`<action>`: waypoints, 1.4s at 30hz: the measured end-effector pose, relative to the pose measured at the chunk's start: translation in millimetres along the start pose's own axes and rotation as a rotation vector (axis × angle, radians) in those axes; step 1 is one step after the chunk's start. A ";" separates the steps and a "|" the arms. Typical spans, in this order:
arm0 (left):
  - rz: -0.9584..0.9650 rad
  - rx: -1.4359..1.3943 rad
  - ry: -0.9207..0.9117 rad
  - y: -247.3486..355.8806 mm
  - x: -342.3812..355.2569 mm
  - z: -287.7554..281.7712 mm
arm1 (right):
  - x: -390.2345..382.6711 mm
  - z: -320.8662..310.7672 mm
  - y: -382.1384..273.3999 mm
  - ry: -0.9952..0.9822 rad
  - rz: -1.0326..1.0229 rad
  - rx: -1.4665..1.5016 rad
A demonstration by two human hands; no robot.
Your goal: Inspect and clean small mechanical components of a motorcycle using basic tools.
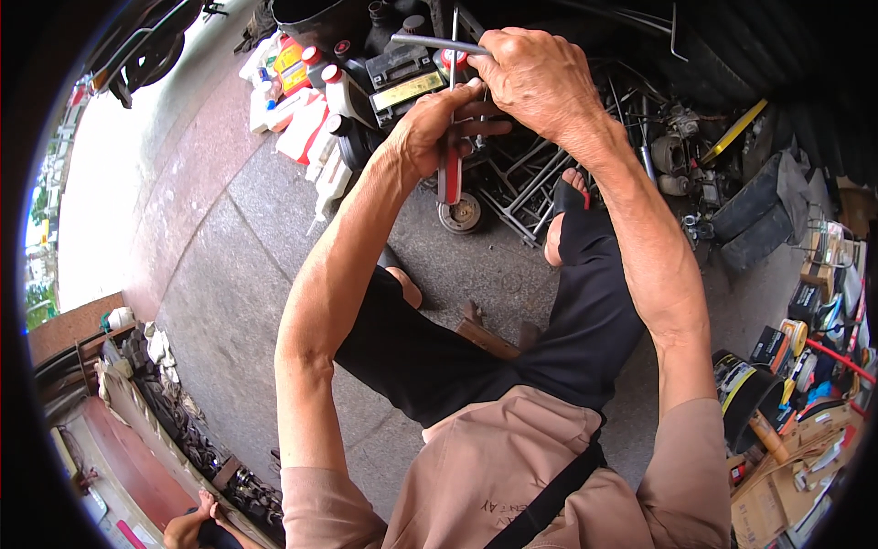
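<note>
At the top centre both arms reach forward, away from my body. My left hand (pixel 437 128) is closed round a screwdriver (pixel 449 178); its red and dark handle shows below the fingers and its thin metal shaft rises above them. My right hand (pixel 540 80) grips a grey metal rod (pixel 430 42), which points left across the screwdriver's shaft. Whether rod and shaft touch, I cannot tell. The right fingers are partly hidden behind the back of that hand. Below the handle, a round metal part (pixel 460 212) lies on the floor.
Several bottles (pixel 346 96) and a black battery (pixel 402 78) stand left of my hands. Metal rods and frames (pixel 521 188) lie beyond my feet. Boxes and parts (pixel 786 393) crowd the right side. Another person's bare limbs (pixel 203 512) show at lower left.
</note>
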State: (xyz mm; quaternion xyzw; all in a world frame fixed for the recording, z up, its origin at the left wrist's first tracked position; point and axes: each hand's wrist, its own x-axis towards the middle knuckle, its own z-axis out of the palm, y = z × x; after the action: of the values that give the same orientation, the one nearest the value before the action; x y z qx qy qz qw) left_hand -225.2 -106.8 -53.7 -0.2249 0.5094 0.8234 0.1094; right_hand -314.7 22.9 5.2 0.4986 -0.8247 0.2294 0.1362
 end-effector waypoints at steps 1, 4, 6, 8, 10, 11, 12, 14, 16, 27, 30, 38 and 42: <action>0.006 0.002 -0.005 -0.2 0.3 -0.3 | 0.1 0.0 0.8 -0.007 0.003 -0.010; 0.020 -0.007 -0.008 -0.9 1.3 -1.4 | 0.0 -0.1 2.1 -0.013 -0.006 -0.021; 0.019 0.004 -0.010 -2.1 1.8 -2.0 | -0.5 -0.7 1.9 -0.003 -0.019 -0.026; 0.018 0.001 -0.012 -3.2 2.3 -2.9 | -0.3 -3.4 2.0 -0.025 -0.056 -0.006; 0.023 -0.013 -0.023 -4.2 2.5 -3.8 | 0.7 -7.1 1.4 -0.026 -0.106 -0.026; 0.024 -0.034 -0.025 -4.4 3.0 -4.1 | 1.5 -9.2 0.7 -0.015 -0.135 -0.055; 0.024 -0.055 -0.032 -4.3 3.9 -4.4 | 2.3 -11.4 -0.1 -0.005 -0.163 -0.083; 0.030 -0.069 -0.027 -5.7 4.8 -4.8 | 3.3 -15.2 -2.8 -0.015 -0.182 -0.194; 0.048 -0.061 -0.017 -8.4 5.8 -5.1 | 5.9 -16.8 -6.6 -0.017 -0.144 -0.190; 0.044 -0.090 -0.020 -22.6 22.8 -9.7 | 16.1 -13.7 -10.9 0.032 0.183 0.398; 0.046 -0.116 -0.035 -23.7 23.2 -10.6 | 16.9 -11.3 -9.8 0.040 0.173 0.449; 0.043 -0.160 0.015 -20.6 28.6 -10.5 | 8.9 -24.1 -13.6 0.143 -0.053 0.080; 0.053 -0.128 -0.024 -20.7 24.0 -13.8 | 8.0 -17.1 -15.3 0.279 -0.251 -0.093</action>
State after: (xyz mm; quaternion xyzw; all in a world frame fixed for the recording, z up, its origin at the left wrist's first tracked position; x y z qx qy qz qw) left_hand -234.2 -110.8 -86.9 -0.2077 0.4602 0.8595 0.0789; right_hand -305.0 19.5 27.2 0.5541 -0.7388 0.2393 0.2998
